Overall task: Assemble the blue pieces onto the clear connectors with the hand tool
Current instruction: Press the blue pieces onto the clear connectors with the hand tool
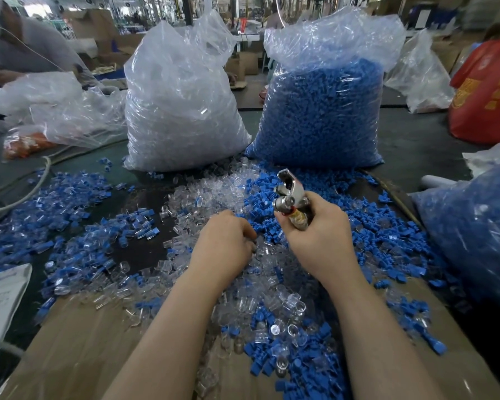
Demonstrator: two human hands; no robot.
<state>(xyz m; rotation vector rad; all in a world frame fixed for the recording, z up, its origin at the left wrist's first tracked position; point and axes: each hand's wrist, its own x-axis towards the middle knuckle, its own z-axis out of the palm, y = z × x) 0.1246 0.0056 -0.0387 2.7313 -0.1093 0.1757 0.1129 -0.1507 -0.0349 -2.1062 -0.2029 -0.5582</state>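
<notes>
Head view: right hand (pixel 318 235) gripping silver metal plier-type hand tool (pixel 290 194), nose up, beside tall bag of blue plastic pieces (pixel 321 116). Left hand (pixel 224 241) curling into loose clear connectors (pixel 202 194) before bag; hold cannot tell. Advice: picking single connector, seating squarely before squeezing.

Left forearm: bare, reaches forward from the lower middle of the view, angled slightly to the right.
Left hand (pixel 223 246): palm down, back of the hand toward the camera, fingers curled downward with their tips hidden; whether they pinch anything cannot be told.
Right forearm: bare, comes in from the lower right and slants up and to the left.
Right hand (pixel 319 238): raised a little above the left hand, just beside it, fingers and thumb wrapped around the handle of the hand tool (pixel 290 194), whose metal head points up and away.
</notes>
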